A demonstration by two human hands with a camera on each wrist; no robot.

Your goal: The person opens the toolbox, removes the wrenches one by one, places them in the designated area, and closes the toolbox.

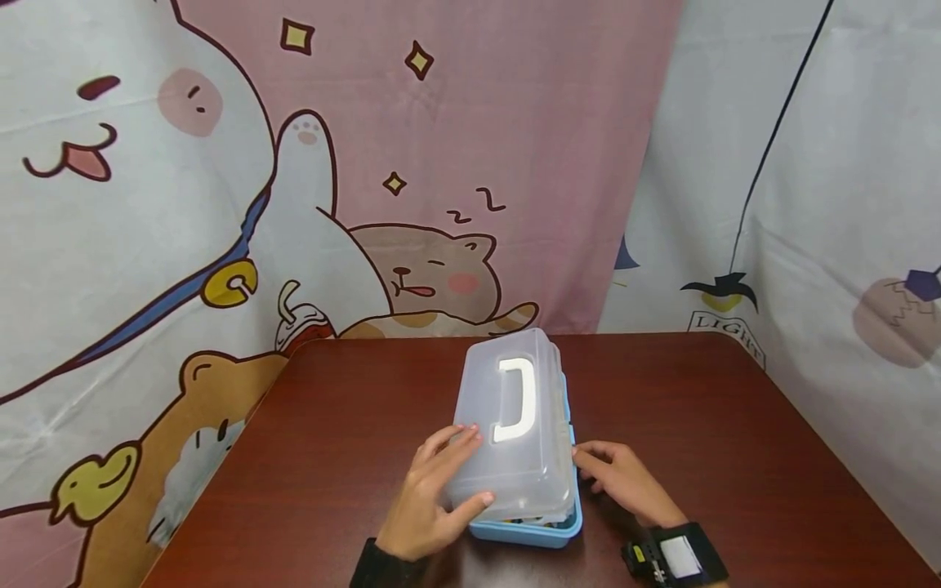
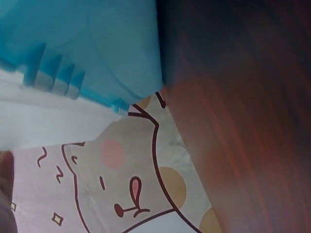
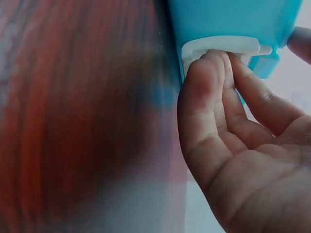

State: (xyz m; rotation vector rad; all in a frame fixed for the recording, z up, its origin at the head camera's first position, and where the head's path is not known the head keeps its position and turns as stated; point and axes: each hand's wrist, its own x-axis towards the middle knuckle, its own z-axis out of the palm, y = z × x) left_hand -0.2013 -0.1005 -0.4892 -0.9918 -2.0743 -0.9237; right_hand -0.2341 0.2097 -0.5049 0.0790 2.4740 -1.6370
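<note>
While the left hand (image 1: 430, 498) rests with fingers spread and nearly straight on the clear lid (image 1: 507, 482) of the blue box (image 1: 525, 536), the right hand (image 1: 628, 483) pinches a white latch (image 3: 221, 44) on the box's right side with bent fingers. The box stands between both hands on the brown table (image 1: 353, 400), contents peeking out at its near end.

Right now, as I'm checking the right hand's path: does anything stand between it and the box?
Nothing visible does. The right hand is at the side of the box, its fingertips at the white latch with no object between. The left hand is on the lid, toward its opposite side, out of the way.
</note>
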